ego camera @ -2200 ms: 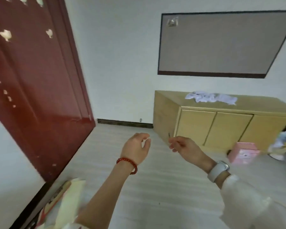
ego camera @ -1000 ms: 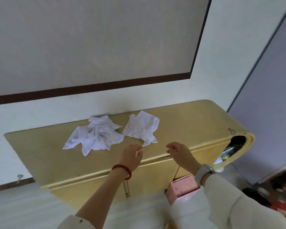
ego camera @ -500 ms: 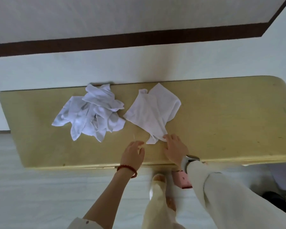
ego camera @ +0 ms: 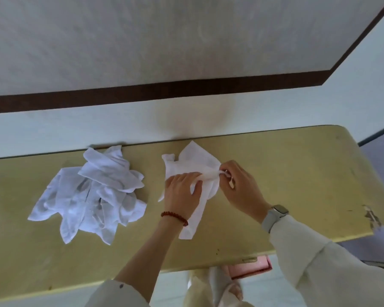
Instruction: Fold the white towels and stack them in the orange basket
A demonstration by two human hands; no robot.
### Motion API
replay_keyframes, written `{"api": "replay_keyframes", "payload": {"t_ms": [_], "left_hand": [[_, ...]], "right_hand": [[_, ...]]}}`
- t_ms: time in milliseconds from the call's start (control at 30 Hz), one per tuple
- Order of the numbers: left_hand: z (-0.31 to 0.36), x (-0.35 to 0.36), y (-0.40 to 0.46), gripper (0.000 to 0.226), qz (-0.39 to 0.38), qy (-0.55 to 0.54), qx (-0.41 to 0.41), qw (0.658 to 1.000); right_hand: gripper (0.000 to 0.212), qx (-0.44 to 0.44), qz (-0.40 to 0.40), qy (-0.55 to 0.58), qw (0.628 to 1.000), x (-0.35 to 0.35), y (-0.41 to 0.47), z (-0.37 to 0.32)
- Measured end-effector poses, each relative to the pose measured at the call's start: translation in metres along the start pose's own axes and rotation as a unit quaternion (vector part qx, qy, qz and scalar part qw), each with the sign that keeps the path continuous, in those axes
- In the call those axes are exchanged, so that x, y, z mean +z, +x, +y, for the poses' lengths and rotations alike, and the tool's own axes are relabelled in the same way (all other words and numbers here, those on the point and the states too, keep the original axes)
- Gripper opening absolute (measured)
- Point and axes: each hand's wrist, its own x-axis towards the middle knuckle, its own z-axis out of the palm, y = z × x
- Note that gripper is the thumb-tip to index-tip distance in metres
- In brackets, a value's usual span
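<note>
A single white towel lies crumpled on the yellow-wood cabinet top, near its middle. My left hand rests on the towel's near part and pinches a fold. My right hand grips a bunched edge of the same towel at its right side. A pile of several crumpled white towels lies to the left, apart from both hands. No orange basket is in view.
The cabinet stands against a white wall under a large dark-framed board. A pink box sits on the floor below the cabinet's front edge. The cabinet's right front corner is chipped.
I walked up to the cabinet and the view tilted down onto its top. Both hands moved forward from the front edge onto the single towel and took hold of it.
</note>
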Motion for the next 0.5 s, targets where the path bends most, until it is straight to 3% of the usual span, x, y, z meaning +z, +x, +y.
{"api": "replay_keyframes", "payload": {"t_ms": [100,167,267,500], "left_hand": [[0.035,-0.012,0.039,0.012,0.019,-0.04,0.028,0.999],[0.058,-0.015,0.064,0.013,0.006,-0.046,0.053,0.998],[0.086,-0.014,0.092,0.013,-0.017,-0.037,0.067,0.997],[0.186,0.008,0.147,0.014,0.01,-0.007,0.149,0.989]], "right_hand": [[0.015,0.029,0.093,0.012,0.995,-0.049,0.029,0.0],[0.008,0.049,0.135,0.026,0.989,-0.085,0.042,0.004],[0.012,0.074,0.188,0.045,0.978,-0.134,0.049,0.016],[0.009,0.129,0.343,0.09,0.926,-0.248,0.032,0.059]]}}
